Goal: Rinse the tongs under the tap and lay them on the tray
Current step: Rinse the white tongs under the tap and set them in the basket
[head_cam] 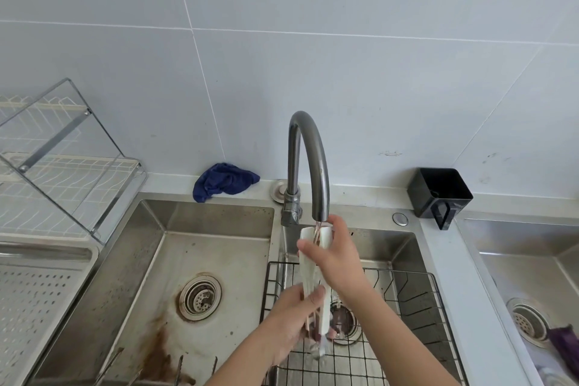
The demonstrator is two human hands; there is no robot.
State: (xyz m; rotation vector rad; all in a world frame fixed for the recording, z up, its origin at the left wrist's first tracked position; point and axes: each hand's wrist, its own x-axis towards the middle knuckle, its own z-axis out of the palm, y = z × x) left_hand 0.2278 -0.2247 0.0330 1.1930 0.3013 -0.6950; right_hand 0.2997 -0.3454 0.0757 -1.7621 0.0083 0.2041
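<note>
I hold white tongs (310, 273) upright under the grey curved tap (308, 163), whose spout runs water onto their upper tips. My right hand (336, 255) grips the upper end of the tongs just below the spout. My left hand (293, 320) grips their lower end over the right basin. A perforated metal tray (37, 301) lies at the left edge, beside the left basin.
A black wire rack (404, 301) sits in the right basin under my hands. The stained left basin (200, 247) holds utensils at its near edge. A blue cloth (224, 180) and a black holder (440, 193) sit on the back ledge. A dish rack (62, 160) stands at left.
</note>
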